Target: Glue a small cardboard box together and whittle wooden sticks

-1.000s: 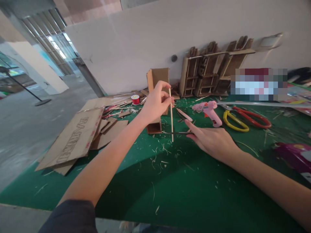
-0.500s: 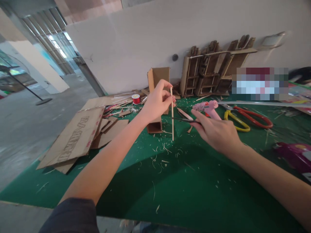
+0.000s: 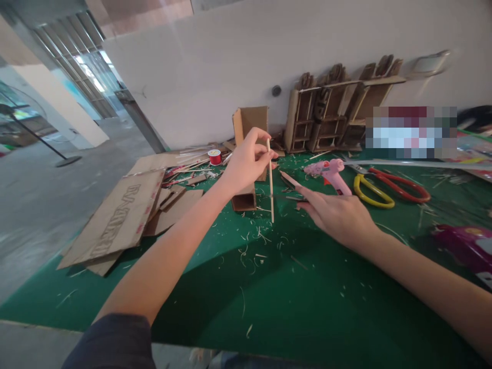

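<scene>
My left hand (image 3: 248,163) pinches the top of a thin wooden stick (image 3: 271,187), holding it upright with its lower end on the green mat (image 3: 292,287). My right hand (image 3: 338,215) grips a thin dark blade (image 3: 284,197), which lies flat and meets the stick near its lower half. Pale wood shavings (image 3: 253,246) are scattered on the mat under the stick. A small open cardboard box (image 3: 245,200) stands just behind the stick.
A pink glue gun (image 3: 331,173), and scissors with yellow and red handles (image 3: 384,189), lie to the right. Flat cardboard sheets (image 3: 115,220) and a red thread spool (image 3: 214,157) sit at left. Cardboard models (image 3: 338,113) lean on the wall. A purple object (image 3: 465,248) is at far right.
My right hand and the blade moved up along the stick, then came back down partway. My left hand kept the stick upright in nearly the same spot.
</scene>
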Tool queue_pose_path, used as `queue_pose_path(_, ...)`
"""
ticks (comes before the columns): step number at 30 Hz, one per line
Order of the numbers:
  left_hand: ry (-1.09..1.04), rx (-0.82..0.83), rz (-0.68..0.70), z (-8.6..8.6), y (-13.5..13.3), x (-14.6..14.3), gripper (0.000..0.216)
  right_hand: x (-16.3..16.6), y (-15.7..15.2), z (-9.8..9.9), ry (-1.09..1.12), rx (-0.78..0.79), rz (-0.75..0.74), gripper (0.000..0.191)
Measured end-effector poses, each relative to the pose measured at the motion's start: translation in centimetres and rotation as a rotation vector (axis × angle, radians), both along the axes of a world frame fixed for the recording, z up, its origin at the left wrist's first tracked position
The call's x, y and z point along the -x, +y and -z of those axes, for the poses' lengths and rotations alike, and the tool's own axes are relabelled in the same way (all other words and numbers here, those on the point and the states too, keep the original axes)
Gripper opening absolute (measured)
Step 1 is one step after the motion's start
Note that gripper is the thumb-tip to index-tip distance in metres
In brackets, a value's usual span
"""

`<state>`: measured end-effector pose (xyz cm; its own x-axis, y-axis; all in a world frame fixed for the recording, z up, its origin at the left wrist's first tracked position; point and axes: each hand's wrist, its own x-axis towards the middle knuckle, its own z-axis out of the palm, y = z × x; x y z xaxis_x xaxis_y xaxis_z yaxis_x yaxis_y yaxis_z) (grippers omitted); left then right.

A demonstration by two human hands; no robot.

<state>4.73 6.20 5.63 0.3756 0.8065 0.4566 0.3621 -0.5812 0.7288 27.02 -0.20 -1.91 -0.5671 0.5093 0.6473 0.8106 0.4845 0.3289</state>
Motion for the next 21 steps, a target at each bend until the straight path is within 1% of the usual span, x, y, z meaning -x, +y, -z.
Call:
queue_pose_path(2,-0.003,0.007,-0.017,0.19,0.30,0.09,0.022,-0.15,-0.10,0.24,-0.059,0.042,-0.059,0.031)
queue_pose_path(3,-0.009,0.009,-0.020,0.30,0.47,0.14,0.022,-0.20,-0.08,0.27,-0.074,0.051,-0.064,0.032)
queue_pose_path(4,-0.017,0.007,-0.022,0.40,0.63,0.18,0.023,-0.22,-0.02,0.23,-0.074,0.047,-0.045,0.033)
queue_pose_path(8,-0.035,0.002,-0.019,0.63,1.02,0.27,0.024,0.09,0.23,0.03,0.008,0.031,0.135,0.041)
queue_pose_path(9,-0.038,0.007,-0.019,0.64,1.06,0.28,0.024,0.22,0.19,0.13,0.005,0.055,0.133,0.041)
queue_pose_path(12,-0.048,0.020,-0.023,0.61,1.12,0.31,0.025,0.49,-0.01,0.59,-0.089,0.177,0.020,0.039)
queue_pose_path(13,-0.048,0.020,-0.026,0.58,1.12,0.32,0.025,0.49,-0.02,0.66,-0.107,0.192,0.007,0.039)
queue_pose_path(14,-0.045,0.016,-0.030,0.56,1.11,0.33,0.024,0.46,0.03,0.64,-0.100,0.178,0.025,0.039)
queue_pose_path(17,-0.040,-0.002,-0.028,0.51,1.05,0.32,0.023,0.29,0.29,0.31,-0.002,0.056,0.169,0.044)
queue_pose_path(18,-0.041,-0.008,-0.025,0.52,1.03,0.31,0.022,0.28,0.32,0.23,0.012,0.031,0.192,0.045)
queue_pose_path(19,-0.046,-0.015,-0.024,0.55,1.02,0.30,0.022,0.32,0.30,0.20,0.001,0.028,0.185,0.045)
queue_pose_path(21,-0.057,-0.029,-0.032,0.64,1.04,0.27,0.023,0.48,0.13,0.25,-0.075,0.065,0.113,0.041)
